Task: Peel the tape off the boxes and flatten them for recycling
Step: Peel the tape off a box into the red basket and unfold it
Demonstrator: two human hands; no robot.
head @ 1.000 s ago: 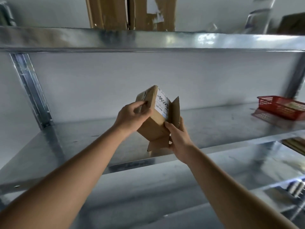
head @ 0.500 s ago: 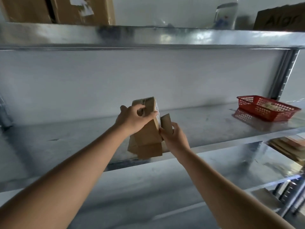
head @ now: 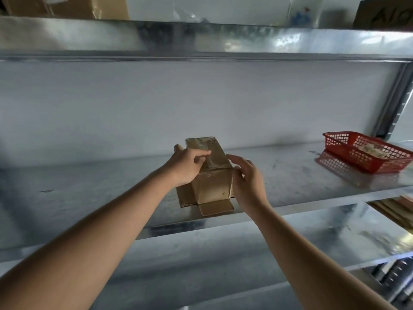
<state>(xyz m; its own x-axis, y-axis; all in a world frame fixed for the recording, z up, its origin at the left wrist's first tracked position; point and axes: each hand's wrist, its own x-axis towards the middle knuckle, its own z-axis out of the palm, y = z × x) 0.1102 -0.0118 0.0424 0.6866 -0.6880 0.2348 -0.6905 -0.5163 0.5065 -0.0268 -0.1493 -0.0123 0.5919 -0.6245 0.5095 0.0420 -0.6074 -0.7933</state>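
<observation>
Head view. A small cardboard box [head: 209, 173] is standing on the metal shelf [head: 279, 175], close to its front edge, with its bottom flaps splaying flat onto the metal. A strip of clear tape [head: 210, 154] is running across the upturned face.

The left hand [head: 186, 166] is curling over the top left of the box, thumb and forefinger pinching at the tape. The right hand [head: 247, 177] is resting against the right side wall, its fingers relaxed and spread, clasping nothing.

Handling, as a judgement: the box appears light and hollow, its walls stiff enough to steady but liable to buckle under a hard squeeze. The tape looks glossy and slippery; a lifted end or corner is the likeliest purchase, with the other hand bracing the side wall.

A red basket [head: 366, 151] is sitting well apart at the right of the same shelf; further cardboard is showing on the shelf above.

Compared with half a second ago, the box is no longer being held up between both hands: it is now down on the shelf, and the right hand's grasp has loosened.
</observation>
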